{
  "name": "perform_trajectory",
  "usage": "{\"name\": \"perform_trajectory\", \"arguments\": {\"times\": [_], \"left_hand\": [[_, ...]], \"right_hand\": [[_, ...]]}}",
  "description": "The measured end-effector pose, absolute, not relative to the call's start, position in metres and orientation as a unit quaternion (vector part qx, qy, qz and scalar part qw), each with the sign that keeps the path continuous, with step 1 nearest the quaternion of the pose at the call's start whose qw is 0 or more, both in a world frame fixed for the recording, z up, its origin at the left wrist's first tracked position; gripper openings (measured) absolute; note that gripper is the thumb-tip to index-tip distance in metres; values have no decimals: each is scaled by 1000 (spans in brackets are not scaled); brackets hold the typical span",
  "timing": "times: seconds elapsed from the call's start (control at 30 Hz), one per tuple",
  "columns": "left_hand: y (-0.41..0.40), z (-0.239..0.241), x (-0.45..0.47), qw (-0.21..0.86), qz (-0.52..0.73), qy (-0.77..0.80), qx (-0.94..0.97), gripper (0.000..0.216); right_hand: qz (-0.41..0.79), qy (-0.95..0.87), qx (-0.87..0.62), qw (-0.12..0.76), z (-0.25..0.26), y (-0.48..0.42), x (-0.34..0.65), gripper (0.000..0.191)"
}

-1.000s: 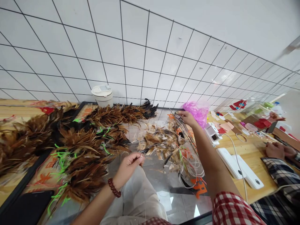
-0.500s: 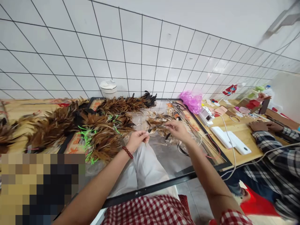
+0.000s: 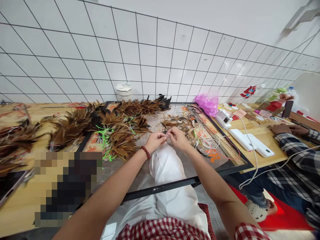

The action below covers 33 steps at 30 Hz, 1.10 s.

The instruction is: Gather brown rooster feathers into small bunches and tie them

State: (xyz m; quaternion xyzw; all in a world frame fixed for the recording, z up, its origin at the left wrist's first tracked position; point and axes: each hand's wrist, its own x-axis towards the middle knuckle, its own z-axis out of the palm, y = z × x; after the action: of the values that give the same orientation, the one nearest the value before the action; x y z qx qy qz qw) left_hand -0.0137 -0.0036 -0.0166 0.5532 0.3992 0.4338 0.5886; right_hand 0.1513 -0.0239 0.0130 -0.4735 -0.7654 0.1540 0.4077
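Observation:
My left hand (image 3: pixel 155 141) and my right hand (image 3: pixel 177 137) meet over the glass table top (image 3: pixel 175 166), fingertips pinched together on a small feather piece (image 3: pixel 165 132) between them. A bead bracelet (image 3: pixel 145 152) circles my left wrist. Just beyond my hands lies a loose heap of pale brown feathers (image 3: pixel 180 124) mixed with white strings. To the left are bundles of dark brown feathers (image 3: pixel 120 130) tied with green cord (image 3: pixel 105 140).
A white cup (image 3: pixel 124 91) stands by the tiled wall. A pink plastic bag (image 3: pixel 207 103), glasses (image 3: pixel 193 108) and white devices (image 3: pixel 250 145) lie to the right on the wooden table. Another person's hands (image 3: pixel 282 128) in plaid sleeves rest at the far right. A pixelated patch covers the left front.
My right hand came back from the far side of the feather heap with a piece and joined my left hand. The view shifted back and up.

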Motion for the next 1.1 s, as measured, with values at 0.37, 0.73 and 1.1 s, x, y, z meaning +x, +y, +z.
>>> {"name": "perform_trajectory", "arguments": {"times": [0.37,0.73,1.1], "left_hand": [[-16,-8,-14,622,471,339,527,42],[-15,-8,-16,627,464,367,507,33],[-16,-7,-17,634,472,357,499,32]], "right_hand": [[174,-760,-436,449,12,-34,146,16],[198,-805,-502,247,31,-28,206,8],[69,-848,-497,173,17,-41,175,12]]}}
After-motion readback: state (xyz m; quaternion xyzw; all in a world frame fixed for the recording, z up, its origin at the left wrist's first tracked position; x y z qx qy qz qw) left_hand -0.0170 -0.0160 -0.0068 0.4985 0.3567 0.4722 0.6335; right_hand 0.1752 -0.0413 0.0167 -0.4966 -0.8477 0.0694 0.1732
